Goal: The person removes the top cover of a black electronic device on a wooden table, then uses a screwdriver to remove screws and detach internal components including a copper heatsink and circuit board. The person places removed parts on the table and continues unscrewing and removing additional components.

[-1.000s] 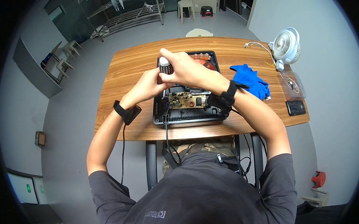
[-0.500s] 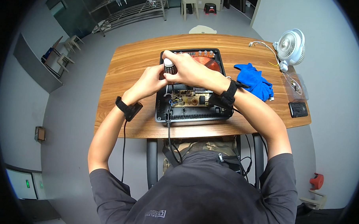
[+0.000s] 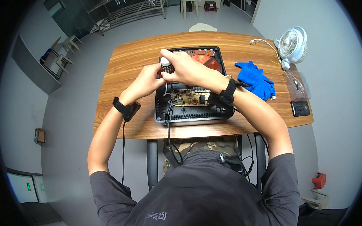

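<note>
A screwdriver with a black-and-white textured handle [image 3: 167, 66] stands nearly upright over the upper left of an opened induction cooker [image 3: 196, 119]. My right hand [image 3: 184, 67] is wrapped round this handle from the right. On the other side, my left hand [image 3: 148, 80] is closed, its fingertips pinched at the screwdriver's lower end. The tip is hidden by my hands. Inside the black housing lie a copper coil [image 3: 208, 62], partly behind my right hand, and a tan circuit board [image 3: 185, 98]. A black power cord [image 3: 168, 132] leaves the housing's near edge.
On the wooden table [image 3: 128, 67], a blue cloth [image 3: 254, 81] lies right of the cooker. Farther right are a white fan [image 3: 291, 45], a clear plastic box [image 3: 299, 87] and a black phone-like slab [image 3: 300, 108]. Cabled black straps [image 3: 126, 109] circle both my wrists.
The screwdriver handle and both hands have shifted very slightly left, with the grip kept. The whole view has also drifted a little. Nothing was let go.
</note>
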Tool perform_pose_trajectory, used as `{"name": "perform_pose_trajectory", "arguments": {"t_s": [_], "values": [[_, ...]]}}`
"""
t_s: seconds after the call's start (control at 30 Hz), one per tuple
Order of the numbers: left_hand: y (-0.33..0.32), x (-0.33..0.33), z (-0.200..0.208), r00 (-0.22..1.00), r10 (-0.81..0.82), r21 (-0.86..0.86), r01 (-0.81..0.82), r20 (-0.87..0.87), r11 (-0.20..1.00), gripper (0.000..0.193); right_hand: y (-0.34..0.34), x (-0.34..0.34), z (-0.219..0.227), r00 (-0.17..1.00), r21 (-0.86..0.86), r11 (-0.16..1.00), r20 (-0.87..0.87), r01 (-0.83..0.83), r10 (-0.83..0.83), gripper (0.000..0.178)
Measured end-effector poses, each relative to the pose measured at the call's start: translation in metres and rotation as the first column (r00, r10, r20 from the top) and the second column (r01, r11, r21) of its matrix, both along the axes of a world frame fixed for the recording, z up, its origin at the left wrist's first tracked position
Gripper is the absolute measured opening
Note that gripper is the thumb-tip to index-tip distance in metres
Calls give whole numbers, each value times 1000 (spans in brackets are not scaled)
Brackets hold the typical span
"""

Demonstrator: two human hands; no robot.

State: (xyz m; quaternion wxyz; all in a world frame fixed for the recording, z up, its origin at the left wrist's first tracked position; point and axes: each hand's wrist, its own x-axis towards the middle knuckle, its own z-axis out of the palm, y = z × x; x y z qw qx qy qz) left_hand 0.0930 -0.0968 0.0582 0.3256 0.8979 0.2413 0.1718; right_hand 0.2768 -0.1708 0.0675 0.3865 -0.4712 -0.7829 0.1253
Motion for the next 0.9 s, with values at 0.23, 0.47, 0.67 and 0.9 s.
{"name": "perform_pose_trajectory", "arguments": {"t_s": [0.23, 0.47, 0.67, 0.9], "values": [[1, 0, -1, 1000, 0, -39, 1, 17, 999, 20, -1, -1, 2, 1000, 13, 1000, 7, 8, -8, 35], [-2, 0, 2, 1000, -8, -41, 7, -10, 999, 21, 0, 0, 0, 1000, -33, 999, -2, -2, 2, 35], [-3, 2, 3, 1000, -3, -70, 4, 9, 998, 21, 3, 3, -1, 1000, -37, 999, 10, -3, 3, 36], [0, 0, 1, 1000, 8, -16, -8, 9, 1000, 20, 2, 2, 3, 1000, -41, 999, 17, 5, -4, 36]]}}
